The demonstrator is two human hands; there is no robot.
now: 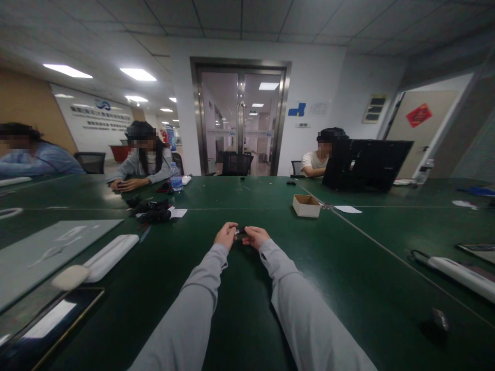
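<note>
Both hands (225, 236) (257, 237) (arms (195, 293) outstretched) together at one small dark object (242, 230).

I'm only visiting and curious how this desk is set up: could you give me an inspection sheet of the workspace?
Surface: dark green table, with visible seams.
Job's things: small dark-and-light item, too small to identify.
Clutter: open box, water bottle, black bundle, white bar.
Hands: left hand and right hand both hold the item.
Cables: dark loop, apparently a cord, at the white bar.
Surroundings: glass doors, black monitor, seated people.
</note>
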